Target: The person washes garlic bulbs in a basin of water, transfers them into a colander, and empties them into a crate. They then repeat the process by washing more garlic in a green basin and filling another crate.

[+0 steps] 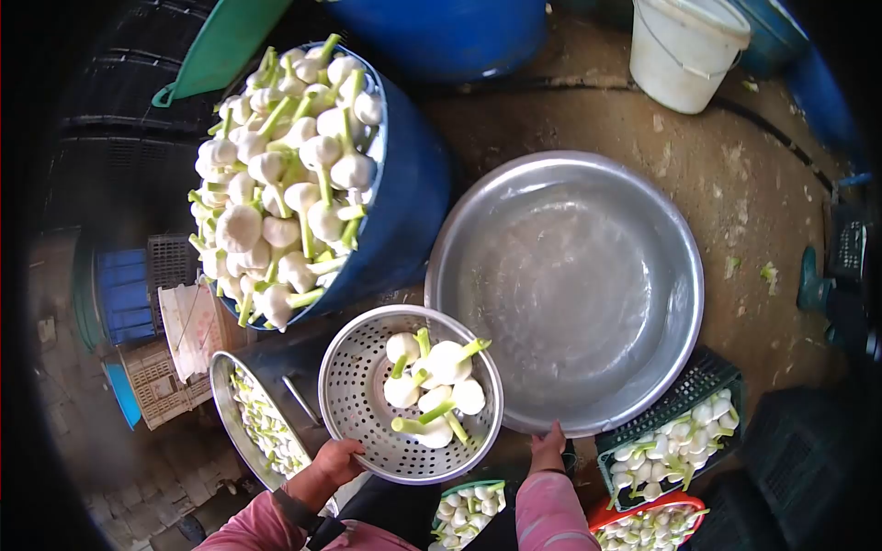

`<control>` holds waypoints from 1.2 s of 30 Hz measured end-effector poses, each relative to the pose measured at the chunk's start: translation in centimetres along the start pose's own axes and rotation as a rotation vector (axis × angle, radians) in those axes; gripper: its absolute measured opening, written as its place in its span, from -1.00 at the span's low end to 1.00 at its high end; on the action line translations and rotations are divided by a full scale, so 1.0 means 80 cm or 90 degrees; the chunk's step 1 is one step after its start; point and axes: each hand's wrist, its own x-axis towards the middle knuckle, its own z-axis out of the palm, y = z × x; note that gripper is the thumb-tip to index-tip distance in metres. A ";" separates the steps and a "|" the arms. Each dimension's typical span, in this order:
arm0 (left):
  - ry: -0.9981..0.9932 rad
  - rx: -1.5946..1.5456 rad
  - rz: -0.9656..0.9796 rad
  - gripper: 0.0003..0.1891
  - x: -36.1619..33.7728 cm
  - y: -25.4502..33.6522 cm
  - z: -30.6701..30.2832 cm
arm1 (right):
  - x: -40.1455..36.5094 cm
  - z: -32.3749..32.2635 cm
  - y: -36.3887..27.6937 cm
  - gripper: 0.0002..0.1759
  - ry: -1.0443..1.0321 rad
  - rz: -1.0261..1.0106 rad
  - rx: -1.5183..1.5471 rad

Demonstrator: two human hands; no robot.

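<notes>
My left hand (338, 461) is closed on the lower left rim of a perforated metal colander (354, 386), which holds several white garlic bulbs (435, 399) with green stems. The colander tilts slightly and overlaps the edge of a wide metal basin (689, 303). Clear water appears to lie in the basin. At the basin's bottom rim is my right hand (548, 444), its fingers against the metal and partly hidden. A blue barrel (409, 174) heaped with garlic bulbs (276, 174) stands beyond the colander, at the upper left.
A metal bowl (220, 390) of green-and-white pieces sits at lower left. Green crates (666, 404) and a red basin (703, 508) with garlic are at lower right. A white bucket (678, 60) stands at the back. A person's boot (812, 283) shows at right.
</notes>
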 end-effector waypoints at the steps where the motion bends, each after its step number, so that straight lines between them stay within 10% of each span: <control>1: 0.005 0.005 0.016 -0.45 -0.007 0.006 -0.001 | -0.019 -0.003 -0.021 -0.45 0.003 -0.009 0.003; 16: -0.098 -0.163 0.115 -0.51 -0.097 0.002 -0.028 | -0.422 0.158 -0.267 -0.61 -0.202 -0.714 -0.213; 31: -0.030 -0.156 0.034 -0.47 -0.074 -0.035 -0.037 | -0.220 0.037 -0.219 -0.38 -0.043 -0.248 -0.171; 36: -0.081 -0.161 0.027 -0.47 -0.087 -0.025 -0.028 | -0.380 0.099 -0.272 -0.62 -0.200 -0.676 -0.205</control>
